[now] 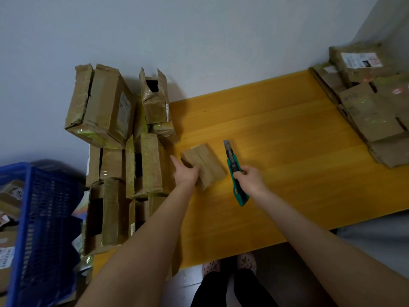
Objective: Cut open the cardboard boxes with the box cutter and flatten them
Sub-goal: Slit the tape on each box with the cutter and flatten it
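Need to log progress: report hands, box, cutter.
Left hand grips small box on table. Right hand holds box cutter, blade out, beside box. Box stack close at left.

Bare forearms (152, 231), black trousers (221, 289), pale dotted slippers (246, 261)

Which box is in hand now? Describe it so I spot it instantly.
On the yellow table, look just right of the stack of boxes at its left end. The small box lies there, held by the left hand, box cutter beside it. Unlike its neighbours, it sits alone on bare wood.
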Motion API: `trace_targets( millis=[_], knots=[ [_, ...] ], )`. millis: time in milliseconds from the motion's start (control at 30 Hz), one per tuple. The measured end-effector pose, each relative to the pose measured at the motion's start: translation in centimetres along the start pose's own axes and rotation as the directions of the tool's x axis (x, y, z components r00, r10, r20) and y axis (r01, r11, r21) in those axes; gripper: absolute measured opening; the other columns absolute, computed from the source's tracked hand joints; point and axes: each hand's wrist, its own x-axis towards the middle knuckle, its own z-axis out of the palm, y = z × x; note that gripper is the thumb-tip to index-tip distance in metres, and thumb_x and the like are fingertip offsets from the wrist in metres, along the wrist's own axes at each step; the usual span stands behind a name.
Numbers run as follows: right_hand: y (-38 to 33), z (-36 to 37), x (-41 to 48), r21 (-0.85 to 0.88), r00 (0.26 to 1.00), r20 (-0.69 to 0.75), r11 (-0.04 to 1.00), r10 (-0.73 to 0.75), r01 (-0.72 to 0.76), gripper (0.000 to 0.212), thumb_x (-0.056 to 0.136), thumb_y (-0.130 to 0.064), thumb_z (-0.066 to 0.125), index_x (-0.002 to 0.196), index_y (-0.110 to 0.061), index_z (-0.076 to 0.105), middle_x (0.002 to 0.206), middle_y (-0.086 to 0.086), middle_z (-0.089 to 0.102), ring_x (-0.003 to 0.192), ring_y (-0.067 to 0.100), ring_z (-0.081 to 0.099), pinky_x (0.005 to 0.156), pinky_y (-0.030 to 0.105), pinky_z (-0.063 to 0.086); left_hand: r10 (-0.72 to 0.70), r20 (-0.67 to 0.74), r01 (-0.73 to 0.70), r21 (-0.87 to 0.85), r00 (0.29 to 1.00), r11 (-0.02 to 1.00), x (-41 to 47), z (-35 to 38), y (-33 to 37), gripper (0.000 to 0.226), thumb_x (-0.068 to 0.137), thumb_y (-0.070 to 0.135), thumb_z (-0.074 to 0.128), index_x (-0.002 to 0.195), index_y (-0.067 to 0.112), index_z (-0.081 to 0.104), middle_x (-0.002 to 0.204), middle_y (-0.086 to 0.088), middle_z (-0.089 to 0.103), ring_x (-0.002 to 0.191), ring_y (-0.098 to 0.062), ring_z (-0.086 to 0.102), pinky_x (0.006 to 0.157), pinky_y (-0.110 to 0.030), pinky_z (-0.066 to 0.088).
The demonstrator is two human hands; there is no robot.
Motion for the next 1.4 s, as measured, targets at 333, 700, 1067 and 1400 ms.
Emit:
trace_targets(
  millis=[333, 700, 1067, 1400],
  knots=[
    [-0.3, 2.5, 1.8, 0.196, 0.992, 0.004, 0.973, 0.124, -0.122, 0.027, 0.101, -0.012, 0.045, 0.128, -0.010, 0.045, 0.112, 0.009, 0.056, 0.096, 0.026, 0.055, 0.083, 0.040, 0.050, 0.330, 0.243, -0.391, 0.760, 0.912, 0.520, -0.1, -1.0, -0.1, 0.087, 0.087, 0.033, 0.066, 0.153, 0.026, 0.010, 0.156, -0.010, 0.014, 0.143, -0.033, 0.022, 0.112, -0.047, 0.034],
    [1.7, 2.1, 2.1, 0.285, 0.981, 0.025, 0.939, 0.192, -0.191, 0.036, 0.096, -0.011, 0.055, 0.131, -0.010, 0.047, 0.113, 0.007, 0.055, 0.096, 0.025, 0.052, 0.077, 0.036, 0.041, 0.392, 0.360, -0.456, 0.871, 0.846, 0.183, -1.1, 0.1, -0.6, 0.106, 0.077, 0.062, 0.068, 0.153, 0.018, 0.010, 0.158, -0.007, 0.010, 0.144, -0.032, 0.016, 0.113, -0.047, 0.030],
    [4.1, -1.8, 0.9, -0.311, 0.979, -0.129, 0.944, -0.156, 0.109, 0.036, 0.091, -0.033, 0.056, 0.126, -0.025, 0.053, 0.075, -0.006, 0.059, 0.055, 0.016, 0.056, 0.047, 0.029, 0.042, 0.304, 0.486, -0.501, 0.865, 0.819, -0.032, -0.5, 2.0, 0.3, 0.100, 0.080, 0.034, 0.075, 0.154, 0.017, 0.010, 0.151, -0.008, 0.023, 0.140, -0.033, 0.024, 0.112, -0.049, 0.029],
    [4.6, -2.3, 0.8, -0.345, 0.983, -0.040, 0.926, -0.178, 0.154, 0.038, 0.089, -0.030, 0.060, 0.127, -0.027, 0.056, 0.084, -0.001, 0.062, 0.069, 0.021, 0.065, 0.060, 0.038, 0.058, 0.262, 0.493, -0.515, 0.857, 0.830, 0.017, -0.4, 1.8, 0.8, 0.096, 0.082, 0.022, 0.076, 0.154, 0.019, 0.013, 0.150, -0.005, 0.024, 0.137, -0.032, 0.027, 0.108, -0.044, 0.040]
  ],
)
